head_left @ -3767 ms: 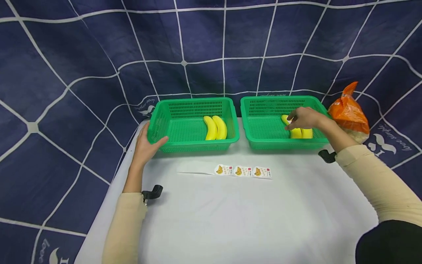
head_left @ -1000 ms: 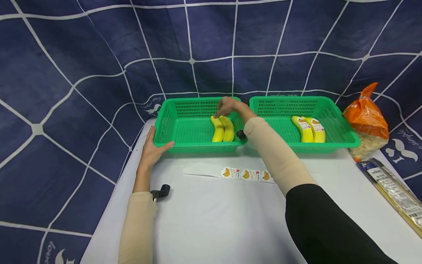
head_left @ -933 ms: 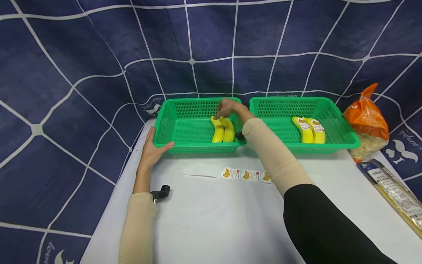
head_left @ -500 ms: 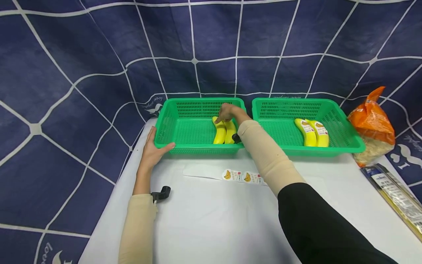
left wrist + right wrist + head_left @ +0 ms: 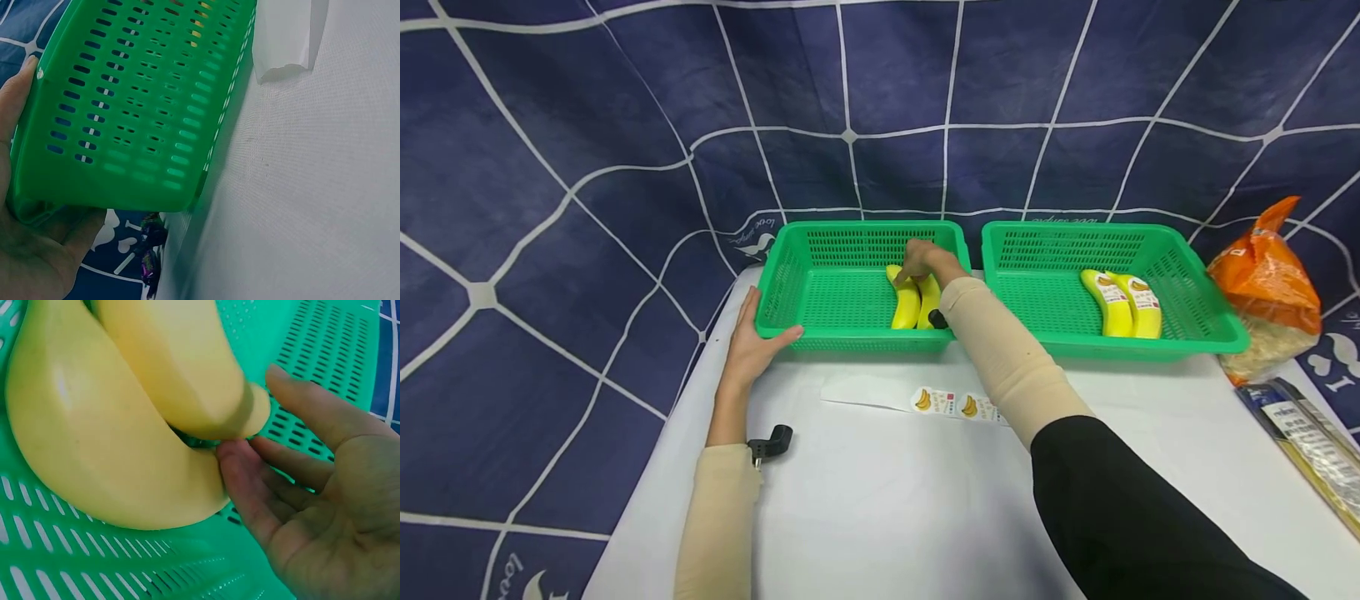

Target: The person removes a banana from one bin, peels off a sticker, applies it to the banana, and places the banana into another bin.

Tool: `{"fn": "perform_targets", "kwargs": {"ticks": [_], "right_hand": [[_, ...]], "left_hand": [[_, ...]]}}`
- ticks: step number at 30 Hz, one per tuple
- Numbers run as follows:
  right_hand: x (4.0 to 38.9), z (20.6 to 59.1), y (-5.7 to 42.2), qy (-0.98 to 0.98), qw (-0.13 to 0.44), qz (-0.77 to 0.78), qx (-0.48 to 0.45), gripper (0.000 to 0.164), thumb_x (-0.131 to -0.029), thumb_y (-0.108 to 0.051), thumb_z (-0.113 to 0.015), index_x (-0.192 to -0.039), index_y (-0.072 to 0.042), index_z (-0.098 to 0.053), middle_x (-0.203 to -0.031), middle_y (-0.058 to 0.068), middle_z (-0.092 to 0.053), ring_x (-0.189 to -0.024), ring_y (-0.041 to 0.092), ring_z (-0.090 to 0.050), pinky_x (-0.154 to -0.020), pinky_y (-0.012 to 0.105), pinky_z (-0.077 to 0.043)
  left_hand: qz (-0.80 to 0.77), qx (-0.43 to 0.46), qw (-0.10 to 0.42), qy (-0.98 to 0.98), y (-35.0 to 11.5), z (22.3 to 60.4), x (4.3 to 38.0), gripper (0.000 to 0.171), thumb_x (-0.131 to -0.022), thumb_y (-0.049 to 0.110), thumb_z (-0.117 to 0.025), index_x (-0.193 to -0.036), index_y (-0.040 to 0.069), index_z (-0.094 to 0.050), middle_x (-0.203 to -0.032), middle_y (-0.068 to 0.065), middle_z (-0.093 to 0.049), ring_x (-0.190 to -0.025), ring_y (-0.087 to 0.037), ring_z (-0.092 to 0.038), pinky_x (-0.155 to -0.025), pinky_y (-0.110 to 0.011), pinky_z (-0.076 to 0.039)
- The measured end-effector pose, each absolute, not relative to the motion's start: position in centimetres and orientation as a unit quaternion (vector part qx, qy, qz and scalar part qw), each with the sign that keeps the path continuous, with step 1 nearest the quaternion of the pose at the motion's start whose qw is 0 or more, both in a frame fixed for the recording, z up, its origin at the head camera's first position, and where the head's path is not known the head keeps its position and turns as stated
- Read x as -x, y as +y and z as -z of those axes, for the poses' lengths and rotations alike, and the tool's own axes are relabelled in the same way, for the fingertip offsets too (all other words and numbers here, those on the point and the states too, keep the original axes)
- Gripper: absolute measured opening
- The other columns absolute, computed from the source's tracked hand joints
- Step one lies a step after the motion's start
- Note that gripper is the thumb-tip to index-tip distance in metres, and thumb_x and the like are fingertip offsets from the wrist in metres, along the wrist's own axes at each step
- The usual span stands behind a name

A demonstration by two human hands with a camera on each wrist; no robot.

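Note:
In the head view my left hand (image 5: 751,350) rests on the front left corner of the left green basket (image 5: 850,340), fingers along its side and thumb stretched over the front. Inside lie two plain yellow bananas, a left one (image 5: 906,310) and a right one (image 5: 929,304). My right hand (image 5: 922,260) reaches in over their far ends and hides part of them. In the right wrist view, its thumb and fingers (image 5: 240,478) close round the tip of one banana (image 5: 181,369), with a fingertip against the end of the other banana (image 5: 112,444).
A second green basket (image 5: 1037,329) at right holds two stickered bananas (image 5: 1123,304). Banana stickers (image 5: 934,401) lie on a backing strip in front, partly under the right sleeve. Farther right are an orange-topped bag (image 5: 1262,292) and a flat shiny package (image 5: 1311,442) on the white table (image 5: 865,517).
The right hand has come from the right basket's bananas to the left basket's, lately lowering and curling at their far ends. The left hand keeps its place. The view has shifted right.

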State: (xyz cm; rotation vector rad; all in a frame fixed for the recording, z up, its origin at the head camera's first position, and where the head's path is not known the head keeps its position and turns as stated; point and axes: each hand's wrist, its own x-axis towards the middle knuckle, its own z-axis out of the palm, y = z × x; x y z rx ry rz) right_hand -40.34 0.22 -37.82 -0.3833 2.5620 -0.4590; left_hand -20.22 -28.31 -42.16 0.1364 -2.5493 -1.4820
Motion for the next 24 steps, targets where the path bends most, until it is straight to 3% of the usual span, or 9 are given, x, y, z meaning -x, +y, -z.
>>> {"fn": "perform_targets", "kwargs": {"ticks": [7, 20, 24], "right_hand": [[39.8, 37.7, -0.6, 0.948, 0.25, 0.152, 0.124, 0.042, -0.081, -0.031, -0.079, -0.105, -0.008, -0.052, -0.094, 0.006, -0.057, -0.081, 0.017, -0.061, -0.071, 0.025, -0.052], [40.1, 38.7, -1.0, 0.934, 0.274, 0.203, 0.106, 0.049, -0.081, -0.03, -0.08, -0.112, -0.005, -0.051, -0.103, 0.011, -0.059, -0.085, 0.019, -0.068, -0.078, 0.027, -0.058], [40.3, 39.2, -0.7, 0.932, 0.269, 0.219, 0.109, 0.05, -0.081, -0.029, -0.08, -0.113, -0.004, -0.05, -0.106, 0.012, -0.059, -0.084, 0.02, -0.07, -0.074, 0.027, -0.059]], "left_hand": [[0.51, -0.042, 0.098, -0.853, -28.3, 42.2, 20.2, 0.11, -0.078, 0.03, -0.082, -0.158, 0.01, -0.009, -0.166, -0.001, -0.002, -0.153, -0.024, -0.001, -0.124, -0.052, -0.007], [0.51, -0.044, 0.094, -0.854, -28.4, 42.0, 20.2, 0.109, -0.078, 0.031, -0.081, -0.158, 0.014, -0.009, -0.166, 0.001, -0.002, -0.153, -0.024, -0.001, -0.123, -0.053, -0.009], [0.508, -0.048, 0.092, -0.855, -28.3, 42.2, 20.3, 0.109, -0.078, 0.033, -0.081, -0.158, 0.016, -0.01, -0.166, 0.005, -0.002, -0.153, -0.022, -0.001, -0.123, -0.052, -0.009]]}}
